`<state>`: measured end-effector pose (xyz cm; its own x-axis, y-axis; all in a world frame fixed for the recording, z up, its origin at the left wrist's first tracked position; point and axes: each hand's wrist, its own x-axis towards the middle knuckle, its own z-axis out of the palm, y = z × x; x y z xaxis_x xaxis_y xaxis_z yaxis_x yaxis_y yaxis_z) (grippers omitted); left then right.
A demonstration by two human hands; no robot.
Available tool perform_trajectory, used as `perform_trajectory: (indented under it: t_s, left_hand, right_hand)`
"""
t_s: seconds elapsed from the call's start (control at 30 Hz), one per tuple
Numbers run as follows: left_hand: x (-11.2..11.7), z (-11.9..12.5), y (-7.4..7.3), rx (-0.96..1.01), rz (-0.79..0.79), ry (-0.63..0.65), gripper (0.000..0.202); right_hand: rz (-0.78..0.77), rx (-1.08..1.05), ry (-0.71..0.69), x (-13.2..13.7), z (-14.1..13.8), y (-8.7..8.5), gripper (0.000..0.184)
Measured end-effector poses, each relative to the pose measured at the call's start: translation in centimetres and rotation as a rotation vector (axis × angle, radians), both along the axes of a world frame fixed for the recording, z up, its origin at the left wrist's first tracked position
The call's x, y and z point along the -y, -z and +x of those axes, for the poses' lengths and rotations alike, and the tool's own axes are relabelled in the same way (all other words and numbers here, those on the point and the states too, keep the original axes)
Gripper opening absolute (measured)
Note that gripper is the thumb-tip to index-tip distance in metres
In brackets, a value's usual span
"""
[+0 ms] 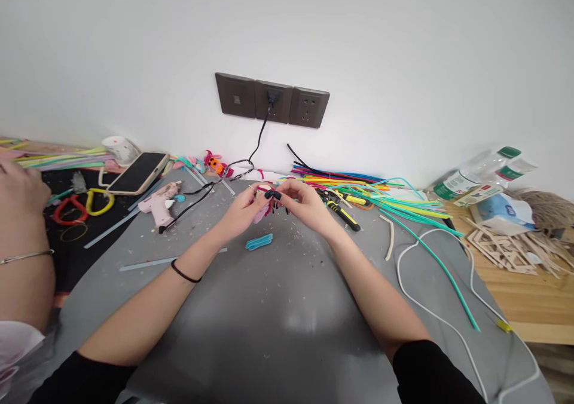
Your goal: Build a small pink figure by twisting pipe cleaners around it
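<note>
Head view, hands: left hand [242,210] and right hand [305,204] both pinch a small pink wire piece [268,199] just above the table [269,332].
Progress: it looks partly twisted; the blue folded wire [259,242] lies loose below it.
Around: glue gun [159,204] to the left, cutters [341,211] and wire pile [381,195] to the right.
Obstacles: none near; another person's hand [20,192] is far left.
</note>
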<state>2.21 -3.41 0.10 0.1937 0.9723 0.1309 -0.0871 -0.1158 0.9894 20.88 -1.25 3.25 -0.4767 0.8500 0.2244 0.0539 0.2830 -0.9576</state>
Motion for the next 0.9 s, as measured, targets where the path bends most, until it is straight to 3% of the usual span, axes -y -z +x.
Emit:
perform_trajectory:
  t_s: [0.13, 0.4, 0.53, 0.7, 0.9]
  left_hand:
    - [0.0, 0.0, 0.1, 0.056, -0.044, -0.018, 0.049]
    - [0.4, 0.1, -1.5, 0.236, -0.174, 0.140, 0.049]
    - [0.5, 0.1, -1.6, 0.246, -0.195, 0.183, 0.049]
    - [0.4, 0.1, -1.3, 0.301, -0.188, 0.164, 0.045]
    - [0.3, 0.0, -1.0, 0.354, -0.219, 0.120, 0.046]
  right_hand:
    - [0.011, 0.016, 0.011, -0.1, 0.3, -0.1, 0.027]
    - [-0.062, -0.100, -0.001, 0.0, 0.2, -0.2, 0.036]
    - [-0.027, -0.086, -0.015, 0.1, 0.3, -0.4, 0.027]
    - [0.157, 0.068, 0.113, 0.5, 0.3, -0.5, 0.011]
    - [0.501, 0.191, 0.169, 0.7, 0.1, 0.0, 0.016]
